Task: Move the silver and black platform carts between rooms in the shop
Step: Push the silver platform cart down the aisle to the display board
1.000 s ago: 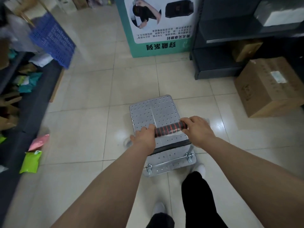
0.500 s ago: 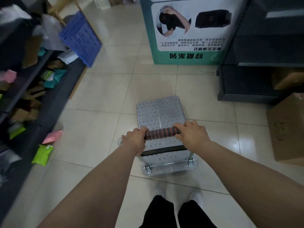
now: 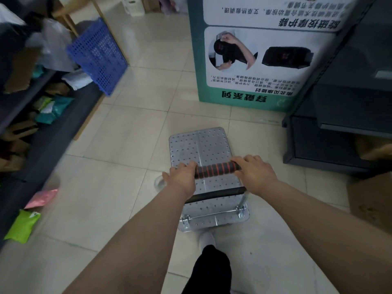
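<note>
Silver platform cart (image 3: 201, 147): flat rectangular deck of perforated metal with rounded corners, standing on the pale glossy tiled floor (image 3: 118, 141) at centre, its far edge short of a green-and-white poster board (image 3: 250, 60). Handle bar (image 3: 216, 170): black foam sleeve ringed with red bands, lying crosswise over the near half of the deck; a plain black crossbar (image 3: 214, 194) sits below it, above a metal hinge rod (image 3: 212, 215) at the deck's near edge. Left hand (image 3: 180, 181): arm bare and extended forward, palm down, grip closed around the left end of the handle bar. Right hand (image 3: 254, 174): arm likewise extended, fingers curled over the bar's right end, grip closed on it. One white-socked foot and black trouser leg (image 3: 212, 270) show just behind the cart. Left side: dark shelving (image 3: 42, 145) with assorted soft packets, a blue perforated plastic crate (image 3: 97, 58) leaning at its far end, a lime-green packet (image 3: 22, 227) and a pink packet (image 3: 42, 199) at the near end. Right side: dark cabinet unit (image 3: 331, 132), brown cardboard box (image 3: 371, 200) nearer.
</note>
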A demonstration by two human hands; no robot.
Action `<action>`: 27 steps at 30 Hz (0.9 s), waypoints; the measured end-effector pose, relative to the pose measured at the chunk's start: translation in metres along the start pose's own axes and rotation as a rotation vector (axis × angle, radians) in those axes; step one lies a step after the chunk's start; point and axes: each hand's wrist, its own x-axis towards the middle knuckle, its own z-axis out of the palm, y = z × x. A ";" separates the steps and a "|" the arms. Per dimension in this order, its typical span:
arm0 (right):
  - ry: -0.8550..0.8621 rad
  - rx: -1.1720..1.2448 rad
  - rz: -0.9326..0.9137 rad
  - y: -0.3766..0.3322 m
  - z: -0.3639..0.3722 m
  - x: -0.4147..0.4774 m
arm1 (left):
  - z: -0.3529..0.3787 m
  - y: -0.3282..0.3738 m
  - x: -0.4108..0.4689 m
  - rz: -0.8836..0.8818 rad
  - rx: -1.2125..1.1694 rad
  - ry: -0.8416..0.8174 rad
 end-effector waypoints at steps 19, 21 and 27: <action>-0.003 0.010 -0.082 0.005 -0.044 0.146 | -0.063 -0.010 0.115 -0.033 -0.136 0.133; -0.027 -0.022 -0.084 0.006 -0.048 0.155 | -0.070 -0.007 0.121 -0.048 -0.131 0.094; -0.013 -0.080 -0.107 0.009 -0.049 0.154 | -0.077 0.000 0.125 -0.093 -0.092 0.054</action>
